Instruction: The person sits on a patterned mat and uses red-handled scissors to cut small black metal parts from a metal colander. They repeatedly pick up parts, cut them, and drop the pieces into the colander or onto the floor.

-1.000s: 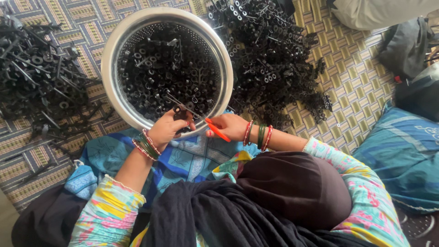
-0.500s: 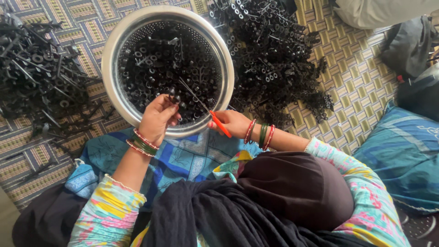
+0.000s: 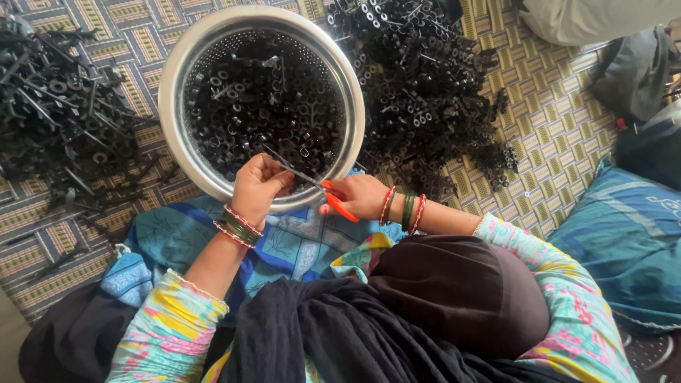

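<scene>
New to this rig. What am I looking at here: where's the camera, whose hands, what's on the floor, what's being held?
There is no machine: a person works with two bare hands. The single picture looks straight down on them from above.

The right hand holds orange-handled scissors, blades pointing toward the left hand. The left hand pinches something small at the blades, too small to tell what.

Both hands hover over the near rim of a round metal colander holding small black plastic rings and tubes. It sits on a patterned woven mat. One pile of black pieces lies right of it, and a heap of black stemmed parts lies to the left. A blue cushion lies at far right.
</scene>
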`<state>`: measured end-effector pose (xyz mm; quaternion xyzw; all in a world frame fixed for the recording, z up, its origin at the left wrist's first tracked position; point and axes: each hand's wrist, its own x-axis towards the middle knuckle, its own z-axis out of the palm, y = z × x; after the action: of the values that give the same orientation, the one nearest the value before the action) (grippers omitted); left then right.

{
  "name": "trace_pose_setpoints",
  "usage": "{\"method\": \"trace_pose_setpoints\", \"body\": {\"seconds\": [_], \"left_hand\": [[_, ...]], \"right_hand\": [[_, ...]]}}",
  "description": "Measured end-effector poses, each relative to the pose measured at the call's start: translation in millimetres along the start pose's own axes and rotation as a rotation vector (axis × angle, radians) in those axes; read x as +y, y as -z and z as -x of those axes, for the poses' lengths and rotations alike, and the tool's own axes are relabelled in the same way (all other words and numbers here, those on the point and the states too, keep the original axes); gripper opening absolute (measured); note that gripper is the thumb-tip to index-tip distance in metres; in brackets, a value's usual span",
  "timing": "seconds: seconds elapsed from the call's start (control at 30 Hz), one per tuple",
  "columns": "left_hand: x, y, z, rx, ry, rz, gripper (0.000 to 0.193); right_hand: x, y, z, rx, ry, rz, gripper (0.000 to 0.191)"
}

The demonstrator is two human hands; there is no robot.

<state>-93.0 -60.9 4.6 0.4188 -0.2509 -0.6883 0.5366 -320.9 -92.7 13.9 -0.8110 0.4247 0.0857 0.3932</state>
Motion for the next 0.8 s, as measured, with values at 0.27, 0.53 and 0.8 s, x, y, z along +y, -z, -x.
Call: {"method": "trace_pose_setpoints", "body": {"seconds": [0.27,0.53,0.8], "left_hand": [[3,1,2,0.019,-0.036,0.031,0.016],[-7,-1,3,-0.1,-0.079,-0.099,0.021],[-1,-1,4,-0.172,-0.079,-0.27,0.035]], "right_hand": [[-2,-3,-3,-0.033,-0.048,0.019,0.061],[-1,-6,-2,-0.021,-0.068,-0.092,0.057],[2,1,-2,-0.144,-0.066,-0.52,0.054]]}}
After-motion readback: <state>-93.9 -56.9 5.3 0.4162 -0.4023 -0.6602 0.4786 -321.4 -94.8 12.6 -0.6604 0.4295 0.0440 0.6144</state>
